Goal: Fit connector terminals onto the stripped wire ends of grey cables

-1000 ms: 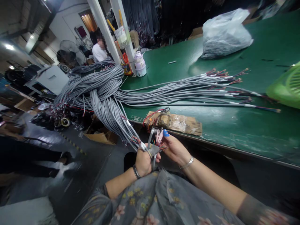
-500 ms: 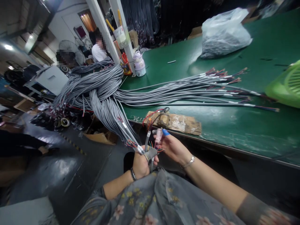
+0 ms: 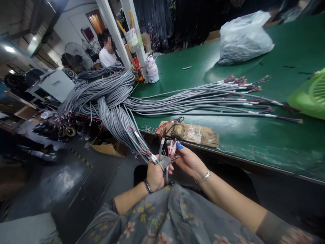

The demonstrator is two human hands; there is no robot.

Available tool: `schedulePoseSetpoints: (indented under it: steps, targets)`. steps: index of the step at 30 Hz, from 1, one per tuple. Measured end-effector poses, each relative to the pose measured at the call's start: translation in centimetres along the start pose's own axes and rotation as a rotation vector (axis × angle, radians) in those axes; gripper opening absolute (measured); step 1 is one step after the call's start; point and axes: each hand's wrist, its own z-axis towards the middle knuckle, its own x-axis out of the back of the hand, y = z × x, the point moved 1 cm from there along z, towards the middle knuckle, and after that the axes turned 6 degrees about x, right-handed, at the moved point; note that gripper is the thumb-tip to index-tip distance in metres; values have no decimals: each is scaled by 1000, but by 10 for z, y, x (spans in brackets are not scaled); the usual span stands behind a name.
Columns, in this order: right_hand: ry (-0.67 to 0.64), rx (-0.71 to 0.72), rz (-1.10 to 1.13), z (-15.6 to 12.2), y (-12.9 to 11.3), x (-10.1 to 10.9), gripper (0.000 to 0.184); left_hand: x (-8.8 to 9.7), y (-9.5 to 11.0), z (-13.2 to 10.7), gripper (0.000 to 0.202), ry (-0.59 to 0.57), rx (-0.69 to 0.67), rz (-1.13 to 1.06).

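Note:
My left hand (image 3: 155,177), a grey cover on its thumb, is closed round a grey cable (image 3: 166,175). Thin coloured wires (image 3: 166,154) fan out of the cable end above the thumb. My right hand (image 3: 189,162), with blue wrapping on a fingertip, pinches a small pink clip-like tool (image 3: 172,148) right beside those wires. Whether the tool touches a wire is too small to tell. Another grey cable end (image 3: 161,149) stands just behind my left thumb, near red and black leads. A thick bundle of grey cables (image 3: 122,125) hangs down to my left hand.
A wooden board (image 3: 195,134) with leads lies along the edge of the green table (image 3: 254,142). More grey cables (image 3: 188,98) spread rightward. Farther off are a plastic bag (image 3: 243,40), a green basket (image 3: 311,96), a bottle (image 3: 152,69) and a seated person (image 3: 108,54).
Both hands have shifted slightly right and stay close together. The pink tool has turned in my right fingers, so its jaw-like shape shows more clearly.

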Motion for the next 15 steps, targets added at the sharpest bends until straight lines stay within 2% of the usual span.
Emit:
schedulePoseSetpoints:
  steps: [8,12,15]
  targets:
    - [89,-49,60,-3,-3,-5,33,6,-3,-3,35,-20,0,11]
    - [74,-116,57,-3,-8,-5,36,10,-2,-7,37,-6,-4,-19]
    - [72,-106,11,-1,-10,-3,28,11,-2,-7,38,9,-31,-43]
